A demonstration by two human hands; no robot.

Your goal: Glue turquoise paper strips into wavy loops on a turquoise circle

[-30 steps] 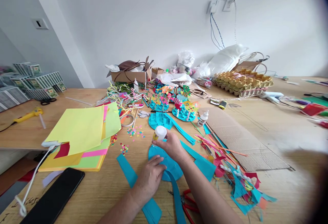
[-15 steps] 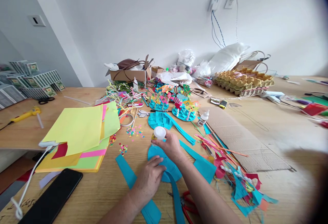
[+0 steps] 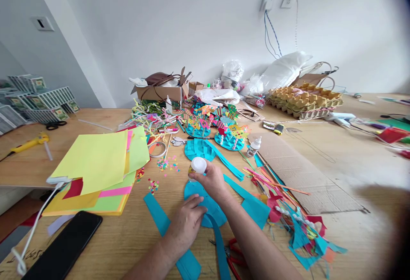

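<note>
Right hand (image 3: 213, 181), centre of frame: fingers closed around a white bottle (image 3: 198, 165), its round end facing up, body slanting down toward the upper left edge of a blue disc (image 3: 216, 209). Left hand (image 3: 186, 220), lower centre: fingers bent, resting on the disc's near left part, beside the upper end of a curved blue strip (image 3: 219, 246); whether they pinch the strip, cannot tell.

Labels: a yellow patch shows on the held bottle, partly behind the fingers (lettering too small to read). Second bottle (image 3: 253, 147), right of centre, stands upright with dark print, illegible. Stacked boxes (image 3: 53, 97) at the left edge carry printed ends, likewise unreadable. Dark handwriting (image 3: 30, 256) runs across the lower left of the table, partly covered by a black phone (image 3: 64, 246); no sure reading.

Surface: wood-grain tabletop (image 3: 134, 237). Yellow paper (image 3: 92, 156) tops a stack of coloured sheets at left; a cardboard sheet (image 3: 297, 173) lies at right; red-handled pliers (image 3: 236, 261) sit at lower centre, partly behind the right forearm.

Room: pale wall (image 3: 160, 23) across the top, switch (image 3: 42, 24) at upper left, socket (image 3: 268, 2) with hanging cables at upper right.
</note>
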